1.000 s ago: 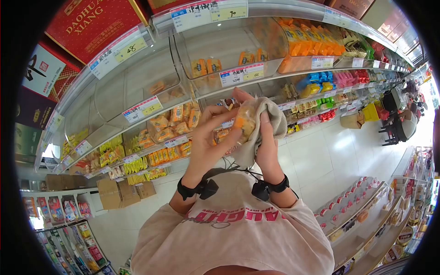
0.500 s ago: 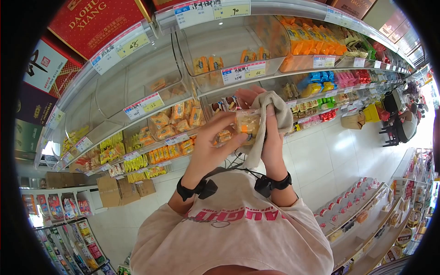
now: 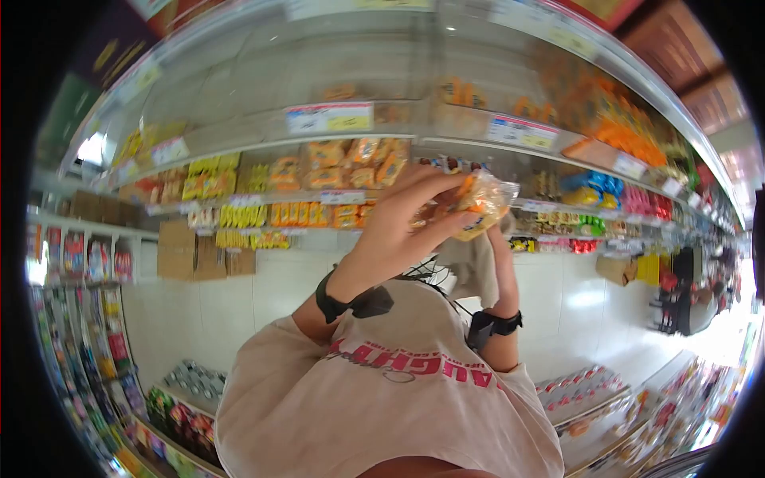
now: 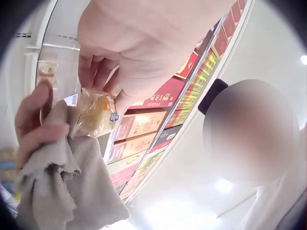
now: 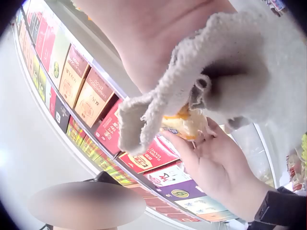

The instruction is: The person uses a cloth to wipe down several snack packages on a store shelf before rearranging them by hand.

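Note:
In the head view my left hand (image 3: 402, 219) pinches a clear-wrapped packet (image 3: 484, 209) with orange print between thumb and fingers. The same packet (image 4: 97, 114) hangs from the fingertips of my left hand (image 4: 124, 52) in the left wrist view. My right hand (image 4: 36, 122) grips a grey cloth (image 4: 86, 177) beside it, fingers curled over the cloth's top. The cloth (image 5: 201, 62) covers much of the right wrist view, below the palm of my right hand (image 5: 153, 38). From the head, packet and cloth hide most of the right hand.
Shelf bins of orange packets (image 3: 362, 163) and yellow packets (image 3: 211, 179) lie beyond the hands, with a price label (image 3: 329, 118) on the upper ledge. Cardboard boxes (image 3: 191, 251) stand on the floor at left. A lower display (image 3: 582, 398) is at right.
The head view has turned and blurred, the shelves shifting across it. My left hand has moved right and raised the packet, and the cloth now hangs lower, behind it.

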`<control>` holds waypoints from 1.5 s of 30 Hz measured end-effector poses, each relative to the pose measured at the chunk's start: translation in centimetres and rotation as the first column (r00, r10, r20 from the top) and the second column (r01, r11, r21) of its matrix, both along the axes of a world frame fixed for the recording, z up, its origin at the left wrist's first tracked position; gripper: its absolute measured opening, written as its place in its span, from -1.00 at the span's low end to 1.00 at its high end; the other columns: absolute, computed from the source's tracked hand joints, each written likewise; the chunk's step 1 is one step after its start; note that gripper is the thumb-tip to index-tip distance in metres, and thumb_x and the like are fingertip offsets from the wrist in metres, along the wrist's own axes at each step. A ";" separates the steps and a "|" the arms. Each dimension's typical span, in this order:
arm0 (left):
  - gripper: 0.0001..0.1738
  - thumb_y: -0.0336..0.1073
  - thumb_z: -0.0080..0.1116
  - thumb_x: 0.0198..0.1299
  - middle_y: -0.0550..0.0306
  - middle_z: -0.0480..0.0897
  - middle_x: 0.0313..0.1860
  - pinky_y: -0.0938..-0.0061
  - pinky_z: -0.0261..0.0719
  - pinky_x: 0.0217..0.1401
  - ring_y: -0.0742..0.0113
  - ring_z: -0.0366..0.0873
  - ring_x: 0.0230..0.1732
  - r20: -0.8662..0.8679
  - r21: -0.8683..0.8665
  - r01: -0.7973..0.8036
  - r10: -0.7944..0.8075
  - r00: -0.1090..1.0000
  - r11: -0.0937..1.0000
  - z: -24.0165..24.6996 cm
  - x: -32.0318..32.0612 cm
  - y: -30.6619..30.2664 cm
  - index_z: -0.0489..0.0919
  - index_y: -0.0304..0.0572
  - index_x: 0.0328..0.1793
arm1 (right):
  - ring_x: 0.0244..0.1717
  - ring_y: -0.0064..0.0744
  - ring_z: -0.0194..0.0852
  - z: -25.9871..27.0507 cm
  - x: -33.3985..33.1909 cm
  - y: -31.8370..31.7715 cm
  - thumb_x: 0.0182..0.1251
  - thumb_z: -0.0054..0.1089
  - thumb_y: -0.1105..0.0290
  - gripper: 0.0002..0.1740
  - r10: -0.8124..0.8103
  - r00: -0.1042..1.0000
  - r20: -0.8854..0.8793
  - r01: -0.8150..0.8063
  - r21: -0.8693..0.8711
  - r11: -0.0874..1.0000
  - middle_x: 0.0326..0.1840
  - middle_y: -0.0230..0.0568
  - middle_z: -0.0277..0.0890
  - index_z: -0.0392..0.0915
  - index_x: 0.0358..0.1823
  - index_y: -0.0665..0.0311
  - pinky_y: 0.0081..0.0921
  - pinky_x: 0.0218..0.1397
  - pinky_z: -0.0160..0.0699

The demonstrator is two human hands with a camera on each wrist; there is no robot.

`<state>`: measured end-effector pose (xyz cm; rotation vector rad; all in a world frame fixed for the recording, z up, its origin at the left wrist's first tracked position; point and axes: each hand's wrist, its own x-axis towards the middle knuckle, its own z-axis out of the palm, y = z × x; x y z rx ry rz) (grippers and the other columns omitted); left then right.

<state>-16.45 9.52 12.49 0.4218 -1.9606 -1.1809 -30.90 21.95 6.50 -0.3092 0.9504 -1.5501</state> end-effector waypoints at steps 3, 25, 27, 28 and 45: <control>-0.39 -0.42 0.48 0.20 0.14 0.70 -0.13 0.50 0.61 0.00 0.43 0.64 -0.12 -0.115 0.220 0.047 -0.022 0.993 0.974 -0.3 1.5 -0.5 0.58 -0.29 0.40 | 0.09 -0.44 0.64 0.6 0.4 -1.8 0.57 0.16 0.36 -0.58 -0.127 0.932 -0.338 0.132 -0.011 0.991 0.21 -0.23 0.61 0.47 0.37 0.34 -0.52 0.14 0.61; -0.73 -0.32 0.40 0.33 0.14 0.70 -0.10 0.51 0.76 -0.06 0.46 0.67 -0.13 -0.080 0.594 -0.149 0.242 0.967 0.790 -10.7 15.6 -7.4 0.68 -0.32 0.06 | -0.25 -0.65 0.48 -3.0 9.8 -12.9 0.49 0.33 0.21 -0.61 0.379 0.451 -0.808 -0.400 0.197 0.895 -0.22 -0.39 0.65 0.63 0.10 0.41 -0.56 -0.17 0.51; -0.74 -0.28 0.38 0.36 0.13 0.74 -0.16 0.52 0.75 -0.10 0.45 0.69 -0.19 -0.118 0.658 -0.120 0.259 0.959 0.743 -11.4 16.8 -8.4 0.70 -0.34 0.02 | -0.30 -0.68 0.47 -3.5 10.6 -14.2 0.44 0.38 0.19 -0.61 0.333 0.358 -0.872 -0.434 0.160 0.887 -0.29 -0.38 0.66 0.66 0.02 0.42 -0.54 -0.21 0.52; -0.74 -0.28 0.37 0.37 0.12 0.75 -0.16 0.53 0.74 -0.10 0.44 0.70 -0.19 -0.136 0.681 -0.105 0.266 0.955 0.724 -11.8 17.3 -8.7 0.70 -0.35 0.02 | -0.29 -0.66 0.50 -3.4 11.1 -14.8 0.41 0.42 0.19 -0.60 0.355 0.336 -0.872 -0.416 0.201 0.887 -0.29 -0.35 0.67 0.67 0.01 0.43 -0.53 -0.20 0.53; -0.66 -0.39 0.38 0.31 0.05 0.70 0.12 0.44 0.65 0.15 0.31 0.65 0.18 0.029 0.421 -0.702 0.765 0.643 0.574 -19.2 22.4 -16.1 0.67 -0.26 0.18 | -0.05 0.23 0.71 -7.9 19.1 -26.8 0.27 0.52 0.15 -0.38 -0.122 -0.124 -0.985 -0.335 -0.075 0.939 -0.02 0.15 0.69 0.47 0.24 0.26 -0.11 -0.04 0.69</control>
